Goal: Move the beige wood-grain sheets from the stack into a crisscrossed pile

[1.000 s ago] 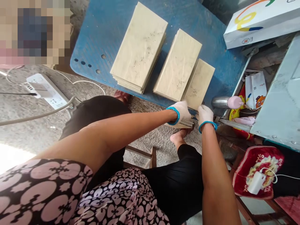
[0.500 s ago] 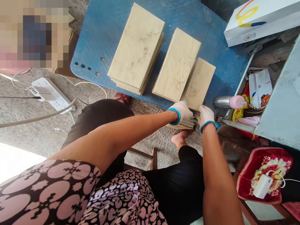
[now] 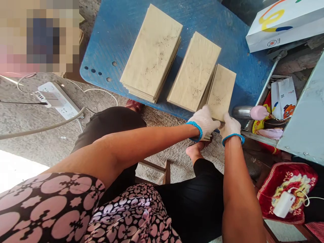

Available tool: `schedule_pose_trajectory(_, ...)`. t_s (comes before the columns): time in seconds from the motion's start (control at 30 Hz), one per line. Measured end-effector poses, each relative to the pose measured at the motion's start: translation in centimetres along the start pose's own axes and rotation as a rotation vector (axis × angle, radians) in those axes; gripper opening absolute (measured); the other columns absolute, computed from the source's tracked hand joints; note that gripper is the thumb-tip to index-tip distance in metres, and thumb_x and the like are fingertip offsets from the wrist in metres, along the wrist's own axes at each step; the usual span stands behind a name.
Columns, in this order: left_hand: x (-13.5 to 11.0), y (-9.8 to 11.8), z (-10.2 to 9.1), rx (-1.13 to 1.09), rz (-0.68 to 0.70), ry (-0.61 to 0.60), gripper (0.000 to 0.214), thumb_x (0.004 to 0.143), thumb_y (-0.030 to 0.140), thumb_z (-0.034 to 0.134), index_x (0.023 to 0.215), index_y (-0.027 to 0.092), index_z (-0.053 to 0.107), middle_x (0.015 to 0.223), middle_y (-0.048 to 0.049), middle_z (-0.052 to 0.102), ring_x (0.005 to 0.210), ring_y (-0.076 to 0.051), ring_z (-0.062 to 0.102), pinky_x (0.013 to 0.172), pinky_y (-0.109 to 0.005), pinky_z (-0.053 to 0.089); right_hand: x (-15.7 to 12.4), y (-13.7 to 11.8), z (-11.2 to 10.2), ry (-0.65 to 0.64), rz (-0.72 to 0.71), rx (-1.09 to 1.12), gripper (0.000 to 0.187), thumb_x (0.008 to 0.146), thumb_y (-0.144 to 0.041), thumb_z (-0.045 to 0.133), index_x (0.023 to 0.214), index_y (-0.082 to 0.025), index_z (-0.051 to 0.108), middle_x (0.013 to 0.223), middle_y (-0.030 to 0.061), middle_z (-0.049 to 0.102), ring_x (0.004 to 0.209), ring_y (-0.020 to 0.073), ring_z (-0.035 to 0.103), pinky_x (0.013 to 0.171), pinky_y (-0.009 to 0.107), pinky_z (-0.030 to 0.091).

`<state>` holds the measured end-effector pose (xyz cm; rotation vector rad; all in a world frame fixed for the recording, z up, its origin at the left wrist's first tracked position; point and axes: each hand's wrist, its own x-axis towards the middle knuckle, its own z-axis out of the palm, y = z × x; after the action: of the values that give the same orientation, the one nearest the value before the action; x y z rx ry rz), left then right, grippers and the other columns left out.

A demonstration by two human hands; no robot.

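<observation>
Three stacks of thin, pale wooden boards lie on a blue tabletop (image 3: pixel 106 44): a large stack (image 3: pixel 154 54), a middle stack (image 3: pixel 196 72) and a narrower board (image 3: pixel 222 89) on the right. Both my hands wear white knitted gloves with blue cuffs. My left hand (image 3: pixel 205 120) is closed at the near left corner of the narrow board. On its near right corner, my right hand (image 3: pixel 231 125) grips the edge. Fingertips of both hands are partly hidden. Below the table edge, more stacked boards (image 3: pixel 208 137) show, mostly covered by my left hand.
Right of my right hand lies a steel bottle with a pink cap (image 3: pixel 257 112). A white paper bag (image 3: pixel 283 30) stands at the far right. A power strip (image 3: pixel 60 101) and cables lie on the floor at left. A red cushion (image 3: pixel 268 189) holds a white charger (image 3: pixel 284 204).
The narrow board has turned slightly, its near end shifting right, away from the middle stack. My left hand has moved right, closer to my right hand. The whole view has shifted slightly.
</observation>
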<state>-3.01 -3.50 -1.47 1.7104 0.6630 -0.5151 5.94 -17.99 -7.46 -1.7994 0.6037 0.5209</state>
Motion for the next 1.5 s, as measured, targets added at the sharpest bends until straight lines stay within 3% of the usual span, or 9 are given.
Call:
schedule_pose_trajectory(0.17,-0.6,0.8,-0.4,0.03,0.014,0.06,0.056,0.079,0.046,0.064,0.122,0.015,0.048,0.125,-0.0185,0.06,0.111,-0.031,0.063,0.088,-0.037,0.053,0.3,-0.4,-0.8,-0.175,0.067,0.17,0.021,0.082,-0.034,0.072,0.094,-0.019,0.063,0.085,0.003,0.072,0.071,0.0136,0.068,0.055,0.021,0.055)
schedule_pose_trajectory(0.33,-1.1,1.5,-0.8,0.055,0.047,0.044,0.058,0.079,0.044,0.065,0.125,0.014,0.047,0.127,-0.0197,0.059,0.115,-0.032,0.061,0.094,-0.038,0.051,-0.3,-0.5,-0.6,-0.338,0.011,0.262,0.027,0.082,-0.034,0.072,0.102,-0.017,0.065,0.096,0.0073,0.074,0.087,0.0203,0.072,0.073,0.034,0.062)
schedule_pose_trajectory(0.67,-1.8,1.9,-2.6,-0.074,0.184,-0.007,0.042,0.085,0.042,0.058,0.118,0.017,0.053,0.117,-0.0105,0.068,0.101,-0.024,0.065,0.082,-0.032,0.051,-3.5,-3.7,-1.5,-0.348,-0.22,0.321,0.029,0.079,-0.031,0.072,0.101,-0.013,0.068,0.106,0.0109,0.072,0.108,0.0255,0.067,0.09,0.042,0.059)
schedule_pose_trajectory(0.9,-2.2,2.2,-5.1,-0.115,0.119,-0.07,0.075,0.083,0.054,0.065,0.142,0.011,0.048,0.144,-0.0161,0.054,0.132,-0.031,0.05,0.102,-0.033,0.046,-7.9,-4.4,-3.7,-0.307,-0.31,0.291,0.042,0.077,-0.037,0.074,0.113,-0.017,0.068,0.119,0.0121,0.068,0.113,0.0281,0.065,0.09,0.044,0.059)
schedule_pose_trajectory(1.03,-2.8,2.8,-6.5,-0.321,0.107,-0.116,0.077,0.081,0.049,0.071,0.145,0.015,0.049,0.139,-0.0139,0.06,0.125,-0.03,0.057,0.103,-0.038,0.048,-12.2,-3.8,-4.9,-0.268,-0.343,0.209,0.045,0.082,-0.039,0.071,0.122,-0.021,0.064,0.124,0.0117,0.067,0.114,0.027,0.065,0.088,0.044,0.059)
schedule_pose_trajectory(1.17,-2.8,3.1,-6.9,-0.672,0.075,-0.253,0.05,0.083,0.036,0.073,0.127,0.015,0.065,0.111,-0.0134,0.074,0.107,-0.028,0.067,0.089,-0.041,0.057,-16.8,-1.2,-5.3,-0.245,-0.307,0.123,0.042,0.088,-0.044,0.065,0.123,-0.022,0.063,0.123,0.0111,0.068,0.11,0.0259,0.067,0.09,0.043,0.058)
schedule_pose_trajectory(1.3,-2.8,2.0,-6.3,-0.945,-0.082,-0.248,0.031,0.085,0.026,0.071,0.113,0.013,0.069,0.106,-0.0137,0.075,0.096,-0.024,0.071,0.082,-0.038,0.06,-19.7,2.6,-5.1,-0.297,-0.179,0.11,0.044,0.086,-0.046,0.068,0.125,-0.025,0.059,0.124,0.0095,0.068,0.107,0.0242,0.068,0.087,0.04,0.058)
schedule_pose_trajectory(1.4,-3.7,0.3,-6.1,-0.923,-0.114,-0.231,0.031,0.084,0.026,0.071,0.113,0.013,0.067,0.107,-0.0128,0.074,0.09,-0.021,0.071,0.078,-0.035,0.061,-19.7,4.0,-5.3,-0.347,-0.099,-0.094,0.045,0.085,-0.049,0.067,0.119,-0.021,0.062,0.118,0.0104,0.07,0.101,0.0251,0.068,0.083,0.041,0.058)
schedule_pose_trajectory(1.5,-5.4,-1.1,-6.7,-0.698,-0.064,-0.211,0.034,0.08,0.035,0.074,0.108,0.016,0.069,0.101,-0.0098,0.075,0.084,-0.02,0.07,0.067,-0.03,0.059,-19.0,2.3,-6.2,-0.198,-0.246,-0.537,0.037,0.079,-0.046,0.07,0.104,-0.018,0.069,0.107,0.0105,0.071,0.1,0.0264,0.066,0.09,0.043,0.055)
